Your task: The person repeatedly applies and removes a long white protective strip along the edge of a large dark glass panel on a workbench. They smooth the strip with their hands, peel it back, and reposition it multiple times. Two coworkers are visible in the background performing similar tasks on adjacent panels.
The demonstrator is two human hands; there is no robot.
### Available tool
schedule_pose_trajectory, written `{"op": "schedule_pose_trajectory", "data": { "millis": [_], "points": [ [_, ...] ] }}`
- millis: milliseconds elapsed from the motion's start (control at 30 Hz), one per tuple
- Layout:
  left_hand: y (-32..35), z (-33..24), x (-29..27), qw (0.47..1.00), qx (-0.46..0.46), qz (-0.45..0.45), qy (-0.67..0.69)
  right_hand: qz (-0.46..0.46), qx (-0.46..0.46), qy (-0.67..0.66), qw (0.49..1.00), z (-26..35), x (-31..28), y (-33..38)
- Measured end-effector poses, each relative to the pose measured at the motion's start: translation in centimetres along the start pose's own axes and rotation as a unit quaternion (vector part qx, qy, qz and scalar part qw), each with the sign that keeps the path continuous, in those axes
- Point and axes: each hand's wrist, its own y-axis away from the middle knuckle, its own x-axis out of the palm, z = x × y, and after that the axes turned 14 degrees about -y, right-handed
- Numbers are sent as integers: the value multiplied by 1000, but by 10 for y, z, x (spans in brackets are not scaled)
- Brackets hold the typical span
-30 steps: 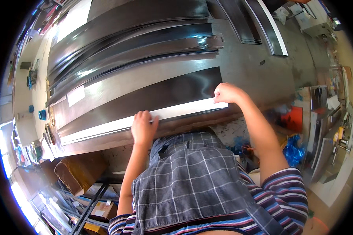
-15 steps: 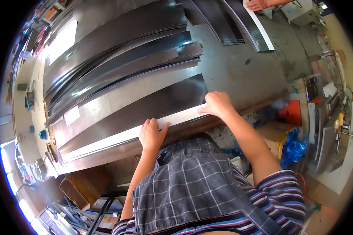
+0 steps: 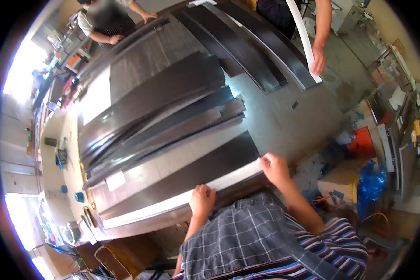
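Observation:
A long white strip point(image 3: 235, 176) lies along the near edge of a dark, flat sheet point(image 3: 219, 161) on the metal-topped table. My right hand point(image 3: 276, 169) pinches the strip's right end at the sheet's corner. Farther left, my left hand point(image 3: 202, 200) has its fingers curled together on the strip's near edge; what its fingertips grip is partly hidden.
Stacked dark sheets point(image 3: 168, 93) lie beyond my work. Dark panels point(image 3: 247, 56) stretch toward the far side, where a co-worker's hand point(image 3: 318, 60) holds another white strip point(image 3: 303, 32). Another person point(image 3: 109, 23) stands far left. A cardboard box point(image 3: 336, 189) and blue plastic point(image 3: 372, 182) sit at right.
The view has tilted up, bringing two people into sight. The co-worker's hand has come nearer along the other strip, which now bows away from its panel. My hands stay at my strip.

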Motion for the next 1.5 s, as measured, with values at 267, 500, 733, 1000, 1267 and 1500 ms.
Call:
{"op": "schedule_pose_trajectory", "data": {
  "millis": [267, 500, 733, 1000, 1267, 1500],
  "points": [
    [-56, -105, -28, 658, 3, 350, 667, 412, -318, -316, 793, 230, 70, -44],
    [-97, -101, -69, 515, 94, 543, 656, 566, -357, -348, 657, 270, 128, -24],
    [-109, -94, -82, 529, 39, 516, 673, 595, -307, -326, 667, 271, 151, -28],
    [-117, -98, -81, 556, 30, 502, 662, 580, -310, -303, 689, 272, 154, -36],
    [-112, -100, -79, 574, 24, 490, 656, 598, -308, -303, 675, 264, 157, -27],
    [-110, -103, -79, 585, 20, 487, 648, 613, -292, -293, 673, 264, 150, -25]
  ]
}}
